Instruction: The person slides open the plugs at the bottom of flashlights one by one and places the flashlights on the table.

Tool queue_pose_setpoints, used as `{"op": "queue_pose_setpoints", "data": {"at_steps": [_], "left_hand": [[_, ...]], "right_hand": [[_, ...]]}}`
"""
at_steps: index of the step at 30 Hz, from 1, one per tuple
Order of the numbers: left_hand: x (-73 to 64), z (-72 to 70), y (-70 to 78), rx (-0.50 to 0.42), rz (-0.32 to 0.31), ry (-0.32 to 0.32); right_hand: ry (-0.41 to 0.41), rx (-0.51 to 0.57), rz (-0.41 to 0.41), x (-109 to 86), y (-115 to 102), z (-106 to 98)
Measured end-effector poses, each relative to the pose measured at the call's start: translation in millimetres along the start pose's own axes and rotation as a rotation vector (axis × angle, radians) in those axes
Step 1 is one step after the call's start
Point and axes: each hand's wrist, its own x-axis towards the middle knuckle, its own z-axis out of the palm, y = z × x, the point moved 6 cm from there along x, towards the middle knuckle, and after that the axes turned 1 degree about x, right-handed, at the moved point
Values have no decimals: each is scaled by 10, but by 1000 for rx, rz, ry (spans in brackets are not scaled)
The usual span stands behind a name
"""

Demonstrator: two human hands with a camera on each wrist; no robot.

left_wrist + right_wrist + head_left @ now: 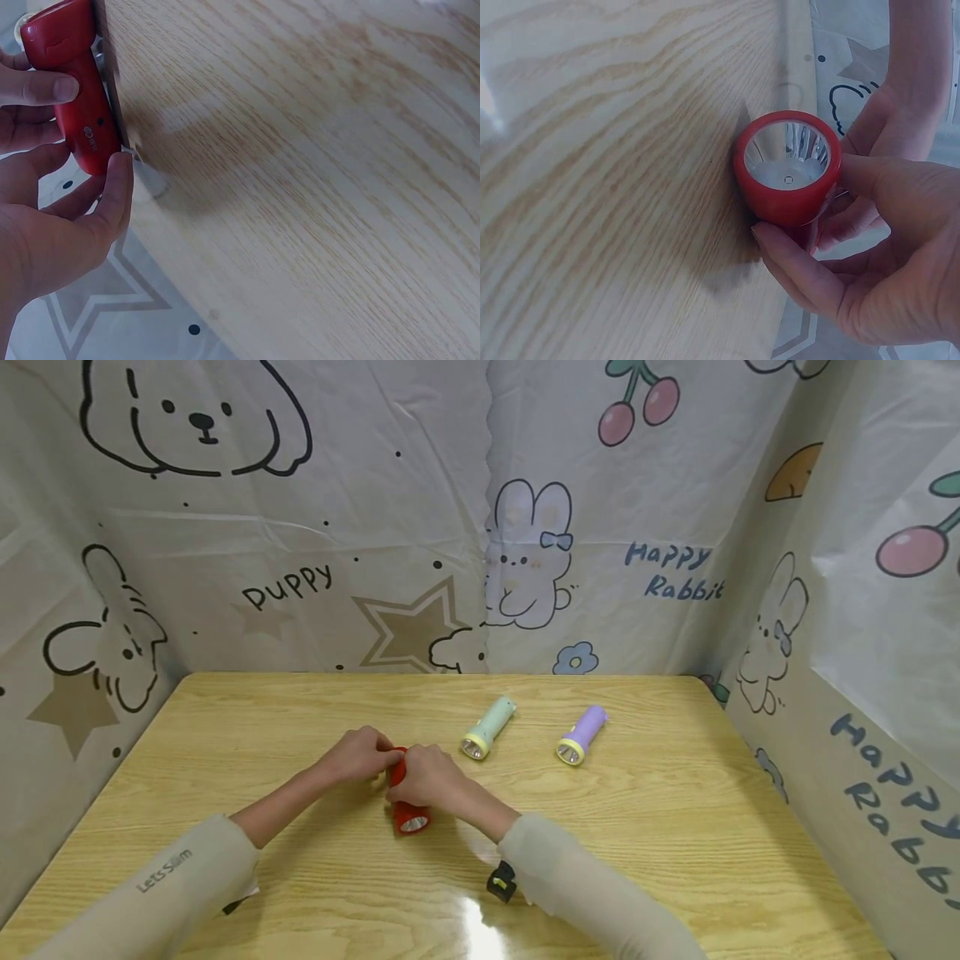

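Note:
A red flashlight (412,820) is held by both hands above the left-middle part of the wooden table, its lens end facing the wearer in the head view. My right hand (433,779) grips its body behind the head. At the tail end, my left hand (362,755) pinches it between thumb and fingers. The left wrist view shows a small dark spot and pale lettering on the red barrel (88,120). In the right wrist view the reflector (787,159) looks unlit. Part of the barrel is hidden behind the right hand.
Right of the hands, a mint-green flashlight (491,725) and a purple flashlight (587,731) with yellow rims lie on the table (675,827). Printed cloth (420,527) stands along its back and sides. A small black device (502,882) shows beside the right sleeve.

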Motion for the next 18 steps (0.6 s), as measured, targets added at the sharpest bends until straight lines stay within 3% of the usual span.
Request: {"op": "queue_pose_setpoints", "data": {"at_steps": [18], "left_hand": [[-22, -37, 16, -25, -8, 39]], "right_hand": [[25, 11, -17, -26, -25, -32]]}}
